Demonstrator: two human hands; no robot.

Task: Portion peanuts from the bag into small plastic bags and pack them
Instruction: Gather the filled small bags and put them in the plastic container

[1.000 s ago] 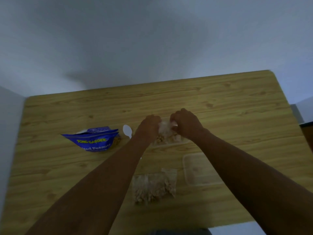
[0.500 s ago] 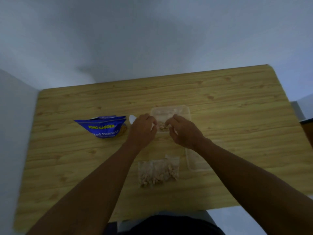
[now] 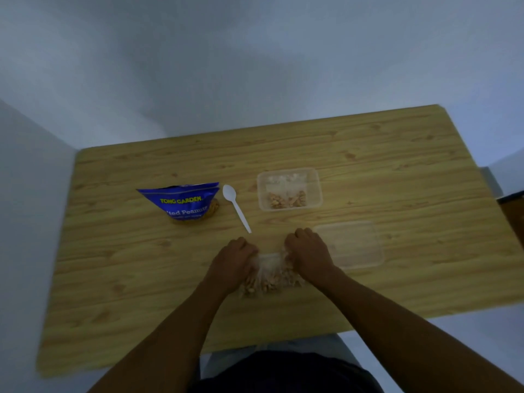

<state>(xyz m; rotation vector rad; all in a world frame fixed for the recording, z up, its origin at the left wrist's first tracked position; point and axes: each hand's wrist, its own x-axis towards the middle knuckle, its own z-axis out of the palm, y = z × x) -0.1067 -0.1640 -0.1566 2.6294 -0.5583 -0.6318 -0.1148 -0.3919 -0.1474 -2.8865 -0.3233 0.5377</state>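
My left hand (image 3: 235,259) and right hand (image 3: 307,252) are both curled, gripping the small clear plastic bags of peanuts (image 3: 272,275), which lie nearer me than the clear rectangular plastic container (image 3: 258,191). I judge it best to keep the tops pinched, lift the bags level, and lower them beside the two bags already in that container.

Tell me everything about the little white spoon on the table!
The spoon is white and looks like thin plastic, with an oval bowl and a slim straight handle. It lies flat on the wooden table between the blue peanut bag and the clear container, bowl end farthest from the person. Nothing touches it: the left hand and right hand grip the small peanut bags nearby.
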